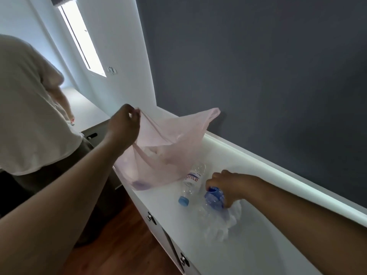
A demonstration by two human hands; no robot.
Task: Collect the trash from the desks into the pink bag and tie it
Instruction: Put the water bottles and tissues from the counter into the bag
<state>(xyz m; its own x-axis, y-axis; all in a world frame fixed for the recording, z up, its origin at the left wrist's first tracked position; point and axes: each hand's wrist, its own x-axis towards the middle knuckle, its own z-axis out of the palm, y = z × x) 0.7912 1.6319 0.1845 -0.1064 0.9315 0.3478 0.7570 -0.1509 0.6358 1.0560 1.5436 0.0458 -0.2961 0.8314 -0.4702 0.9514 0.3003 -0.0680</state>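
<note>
The thin pink bag (162, 151) rests open on the white desk (248, 245), with pale crumpled trash showing through it. My left hand (124, 124) pinches the bag's left handle and holds it up. A clear plastic bottle (191, 180) with a light blue cap lies on the desk just right of the bag. My right hand (226, 185) is closed on a crushed bottle with a blue label (214, 199). Crumpled clear and white plastic (224, 221) lies under and behind that bottle.
Another person in a beige shirt (29, 108) stands at the left by a second white desk (83, 108). A dark grey wall (258, 76) backs the desk. The desk front has drawers with metal handles (151, 217) above a wooden floor (123, 235).
</note>
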